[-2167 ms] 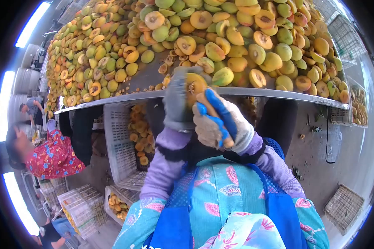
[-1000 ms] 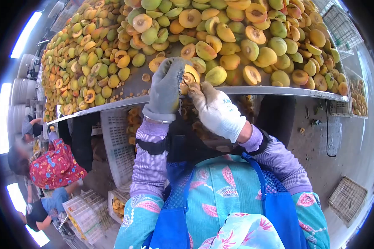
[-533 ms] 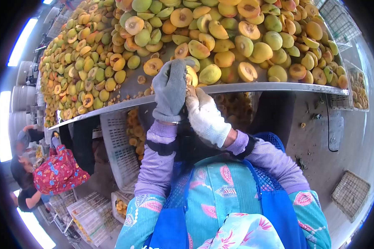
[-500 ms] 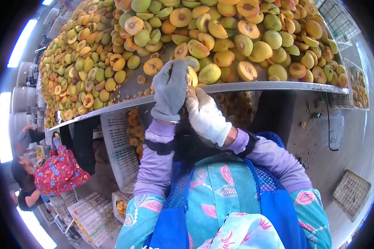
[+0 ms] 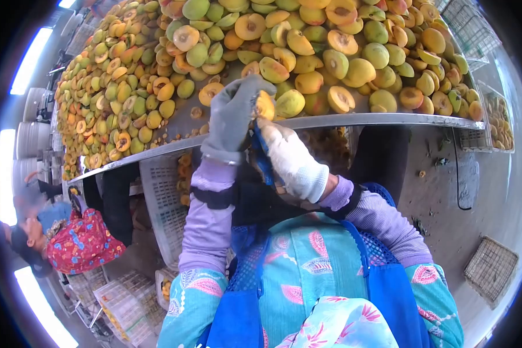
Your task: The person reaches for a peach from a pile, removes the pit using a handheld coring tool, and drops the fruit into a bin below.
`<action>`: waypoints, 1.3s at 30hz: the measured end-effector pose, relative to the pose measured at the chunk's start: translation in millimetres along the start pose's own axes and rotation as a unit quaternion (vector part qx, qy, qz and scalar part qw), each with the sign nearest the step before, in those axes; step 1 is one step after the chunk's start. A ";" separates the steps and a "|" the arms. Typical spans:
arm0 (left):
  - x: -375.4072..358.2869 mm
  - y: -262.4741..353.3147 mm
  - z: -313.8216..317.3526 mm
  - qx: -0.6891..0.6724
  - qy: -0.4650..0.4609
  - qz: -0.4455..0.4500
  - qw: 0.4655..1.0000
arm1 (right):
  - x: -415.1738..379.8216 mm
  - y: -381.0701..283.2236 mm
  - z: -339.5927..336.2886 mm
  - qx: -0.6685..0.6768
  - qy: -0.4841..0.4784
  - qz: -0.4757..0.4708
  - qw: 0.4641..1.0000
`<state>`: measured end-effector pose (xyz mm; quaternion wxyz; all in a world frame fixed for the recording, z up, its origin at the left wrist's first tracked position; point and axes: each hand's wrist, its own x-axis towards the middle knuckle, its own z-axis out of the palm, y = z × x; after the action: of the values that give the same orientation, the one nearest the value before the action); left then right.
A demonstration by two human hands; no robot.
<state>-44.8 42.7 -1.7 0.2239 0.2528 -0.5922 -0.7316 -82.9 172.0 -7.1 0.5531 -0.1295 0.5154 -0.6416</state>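
Over the front edge of the table (image 5: 307, 122), my left hand (image 5: 233, 119), in a grey glove, is closed around a yellow-orange fruit piece (image 5: 265, 106). My right hand (image 5: 293, 159), in a white glove, is closed on a blue-handled tool (image 5: 262, 155), with its fingertips just under the fruit. The tool's working end is hidden between the hands. Halved peach-like fruit (image 5: 341, 99) lies cut side up or down just beyond my hands.
Heaped fruit (image 5: 122, 87) covers the table. Below its edge stands a white crate (image 5: 165, 203). An empty wire crate (image 5: 490, 269) lies on the floor at right. A person in red patterned clothing (image 5: 84, 243) is at left.
Both hands have shifted slightly, the left one turning so the fruit piece shows more. The blue tool has come into view below my right fingers. The person at left has moved.
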 end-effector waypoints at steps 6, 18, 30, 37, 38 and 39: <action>2.1 -12.4 -11.3 -0.108 -0.159 -0.007 0.981 | -3.6 7.4 -6.3 0.260 -0.176 0.101 0.944; -70.2 16.9 -132.3 0.302 0.297 0.011 0.906 | -17.9 36.0 -37.0 0.386 -0.234 0.196 0.870; 39.8 13.8 -72.8 0.382 0.022 0.065 0.921 | 4.7 -16.6 -17.0 -0.330 0.065 -0.257 0.906; -4.2 -22.1 -37.3 -0.312 0.010 -0.048 0.949 | 28.8 -2.8 -10.2 -0.462 0.054 -0.268 0.843; -4.6 -27.3 -35.5 -0.314 0.008 -0.052 0.948 | 27.5 -1.4 -10.8 -0.447 0.056 -0.254 0.856; -4.6 -31.1 -32.4 -0.288 0.020 -0.036 0.957 | 26.6 -2.1 -11.2 -0.438 0.055 -0.247 0.863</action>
<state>-21.5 27.4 -37.3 0.2726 0.2132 -0.3420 -0.8737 -101.8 155.0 -21.0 0.2339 -0.4456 0.7242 -0.4714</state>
